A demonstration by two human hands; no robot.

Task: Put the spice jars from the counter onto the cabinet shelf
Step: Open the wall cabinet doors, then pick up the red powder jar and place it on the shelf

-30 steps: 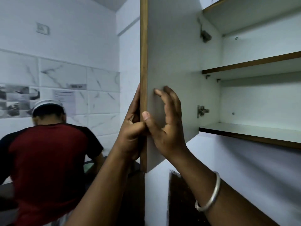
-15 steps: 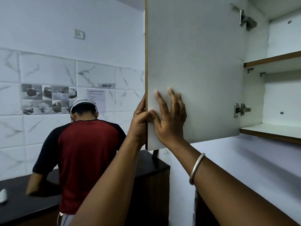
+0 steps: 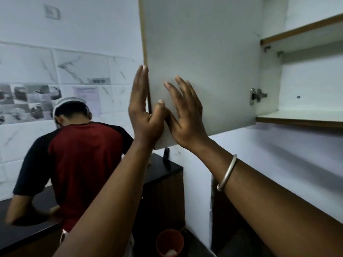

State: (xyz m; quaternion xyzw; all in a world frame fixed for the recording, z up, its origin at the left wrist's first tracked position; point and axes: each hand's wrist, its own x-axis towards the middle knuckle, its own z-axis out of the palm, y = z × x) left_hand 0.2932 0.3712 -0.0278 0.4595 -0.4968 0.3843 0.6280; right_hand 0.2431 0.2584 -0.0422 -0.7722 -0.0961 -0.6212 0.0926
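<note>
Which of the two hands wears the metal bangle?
The right hand, spread on the inner face of the cabinet door, has the bangle on its wrist; the left hand, at the door's edge, has a bare wrist.

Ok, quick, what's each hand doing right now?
Left hand: open, fingers straight along the door edge.
Right hand: open, fingers spread on the door's inner face.

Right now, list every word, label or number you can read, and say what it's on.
Nothing reads clearly in this view.
Small label on the wall tile: dark characters, too blurred to read.
Paper notice below it: print too small and blurred.
Cabinet door: no text.
</note>
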